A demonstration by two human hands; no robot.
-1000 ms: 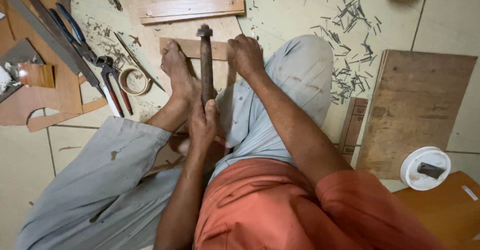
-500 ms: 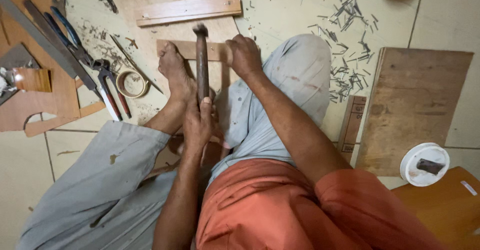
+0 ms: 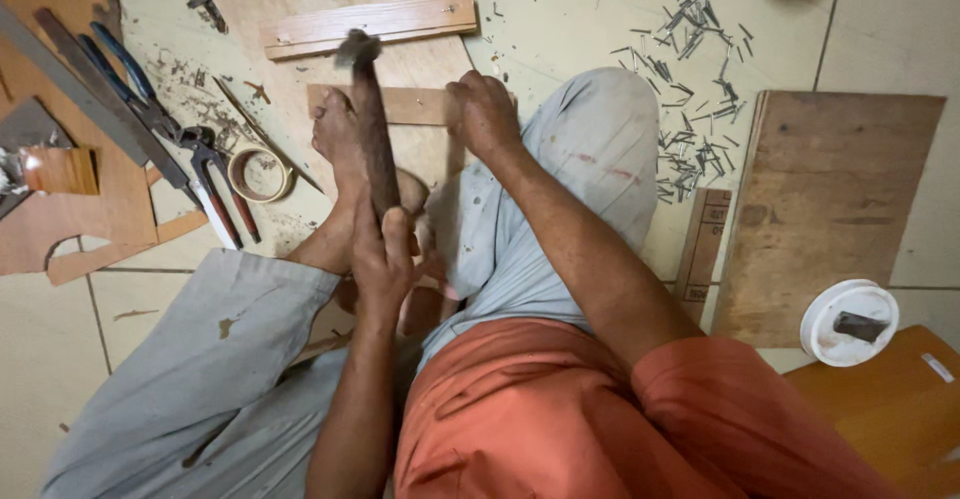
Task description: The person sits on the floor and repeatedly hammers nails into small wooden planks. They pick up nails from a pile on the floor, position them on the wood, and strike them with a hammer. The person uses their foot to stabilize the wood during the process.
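Head view: the left hand (image 3: pixel 385 259) is gripping a raised hammer (image 3: pixel 368 124) tightly, while the right hand (image 3: pixel 485 109) is pressing the wooden strip (image 3: pixel 410 105) on the plywood; nailing seems unfinished, loose nails (image 3: pixel 690 109) nearby.

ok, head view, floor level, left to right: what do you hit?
Small brown wooden block → blue-handled pliers → tan roll of tape → dark hammer in the left hand → right hand on a wooden strip → scattered metal nails → white round lid.
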